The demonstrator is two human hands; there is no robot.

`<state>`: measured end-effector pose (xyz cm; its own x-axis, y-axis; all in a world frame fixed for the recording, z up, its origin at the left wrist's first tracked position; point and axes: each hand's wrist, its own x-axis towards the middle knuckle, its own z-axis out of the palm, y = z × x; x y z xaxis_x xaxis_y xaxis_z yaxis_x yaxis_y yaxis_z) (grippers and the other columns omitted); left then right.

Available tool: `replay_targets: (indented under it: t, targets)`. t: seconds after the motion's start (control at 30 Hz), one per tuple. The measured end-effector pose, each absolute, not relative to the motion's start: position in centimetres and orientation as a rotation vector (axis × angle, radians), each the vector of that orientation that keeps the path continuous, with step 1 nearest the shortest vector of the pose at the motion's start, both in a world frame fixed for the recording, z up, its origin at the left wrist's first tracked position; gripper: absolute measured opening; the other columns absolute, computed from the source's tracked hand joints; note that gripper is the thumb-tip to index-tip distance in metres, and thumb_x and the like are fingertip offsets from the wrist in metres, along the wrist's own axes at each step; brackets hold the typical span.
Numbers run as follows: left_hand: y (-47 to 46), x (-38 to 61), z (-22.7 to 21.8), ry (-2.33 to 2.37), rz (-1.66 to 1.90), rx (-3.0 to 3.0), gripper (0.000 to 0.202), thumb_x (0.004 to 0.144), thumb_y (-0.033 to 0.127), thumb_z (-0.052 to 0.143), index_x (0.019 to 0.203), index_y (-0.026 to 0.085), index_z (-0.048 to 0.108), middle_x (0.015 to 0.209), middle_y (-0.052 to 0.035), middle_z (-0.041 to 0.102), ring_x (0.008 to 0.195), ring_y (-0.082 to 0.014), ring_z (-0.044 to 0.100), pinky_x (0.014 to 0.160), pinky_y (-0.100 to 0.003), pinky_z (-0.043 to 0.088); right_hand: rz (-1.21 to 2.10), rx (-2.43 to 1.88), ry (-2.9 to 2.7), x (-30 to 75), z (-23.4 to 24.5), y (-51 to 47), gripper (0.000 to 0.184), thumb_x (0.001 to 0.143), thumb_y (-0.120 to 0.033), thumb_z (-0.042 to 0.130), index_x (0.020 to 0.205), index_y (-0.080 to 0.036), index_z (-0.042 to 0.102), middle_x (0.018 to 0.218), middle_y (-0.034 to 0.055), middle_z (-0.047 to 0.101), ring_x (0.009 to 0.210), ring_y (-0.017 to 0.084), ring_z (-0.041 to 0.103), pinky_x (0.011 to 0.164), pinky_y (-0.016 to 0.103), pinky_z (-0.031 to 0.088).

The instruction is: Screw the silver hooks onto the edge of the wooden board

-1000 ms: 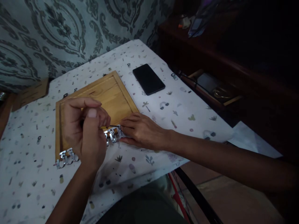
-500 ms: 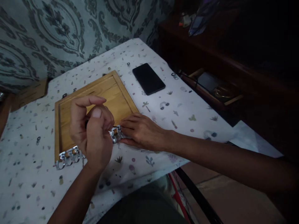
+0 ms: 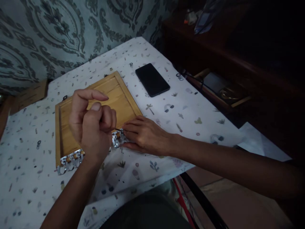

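Observation:
A wooden board lies on a table with a patterned white cloth. A shiny metal strip with loops runs along the board's near edge. My left hand hovers over the strip with thumb and fingers pinched on a thin dark tool whose tip points right toward the strip's right end. My right hand lies flat on the cloth, fingertips pressing that right end of the strip.
A black phone lies face down beyond the board. Small metal rings are scattered on the cloth. Dark wooden furniture with an open drawer stands at the right. Patterned wallpaper is behind. White paper lies lower right.
My left hand has lifted a little and shifted right, its pinch turning on the thin tool. My right hand has stayed on the strip's right end.

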<state>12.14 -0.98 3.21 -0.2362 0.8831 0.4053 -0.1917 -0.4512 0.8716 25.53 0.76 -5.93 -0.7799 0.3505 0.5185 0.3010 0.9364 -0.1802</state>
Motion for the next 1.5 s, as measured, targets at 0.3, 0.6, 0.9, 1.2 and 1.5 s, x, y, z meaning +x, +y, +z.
replay_targets:
  t: [0.3,0.6,0.9,1.2,1.5]
  targets:
    - [-0.9,11.9,2.9,0.845,1.637,1.336,0.006,0.082,0.012,0.067,0.078,0.016,0.066,0.047,0.0114,0.022,0.034,-0.0022,0.017,0.036,-0.018,0.022,0.136,-0.463,-2.505,25.5,-5.9,0.8,0.04,0.105,-0.042,0.052,0.102,-0.01,0.074,0.102,0.0098,0.077,0.096,0.024,0.067,0.088,0.039,0.048]
    - [-0.8,11.8,2.8,0.808,1.629,1.369,0.01,0.083,0.008,0.062,0.078,0.016,0.065,0.047,0.0111,0.021,0.034,-0.0019,0.016,0.037,-0.018,0.021,0.139,-0.45,-2.485,25.7,-6.0,0.7,0.04,0.106,-0.041,0.051,0.102,-0.009,0.075,0.103,0.0097,0.078,0.096,0.025,0.068,0.087,0.04,0.049]
    - [-1.0,10.8,4.9,0.785,1.771,1.341,0.031,0.081,-0.007,0.042,0.077,0.013,0.065,0.044,0.0093,0.028,0.034,-0.0035,0.019,0.038,-0.017,0.024,0.127,-0.441,-2.466,25.6,-6.0,0.8,0.041,0.105,-0.041,0.053,0.103,-0.006,0.074,0.105,0.012,0.078,0.1,0.026,0.069,0.093,0.04,0.051]
    - [-2.7,11.1,6.0,0.937,1.809,1.283,0.031,0.084,-0.005,0.044,0.077,0.015,0.066,0.043,0.0077,0.029,0.035,-0.0036,0.02,0.038,-0.019,0.024,0.158,-0.454,-2.51,25.6,-6.0,0.9,0.042,0.105,-0.043,0.053,0.104,-0.007,0.074,0.107,0.013,0.077,0.102,0.026,0.067,0.094,0.04,0.049]
    - [-2.4,11.7,4.4,0.987,1.909,1.216,0.025,0.088,-0.002,0.046,0.079,0.015,0.063,0.044,0.0071,0.035,0.038,-0.0067,0.025,0.04,-0.022,0.025,0.124,-0.474,-2.546,25.6,-5.9,0.8,0.043,0.105,-0.044,0.051,0.105,-0.007,0.073,0.109,0.0136,0.077,0.104,0.027,0.068,0.095,0.04,0.049]
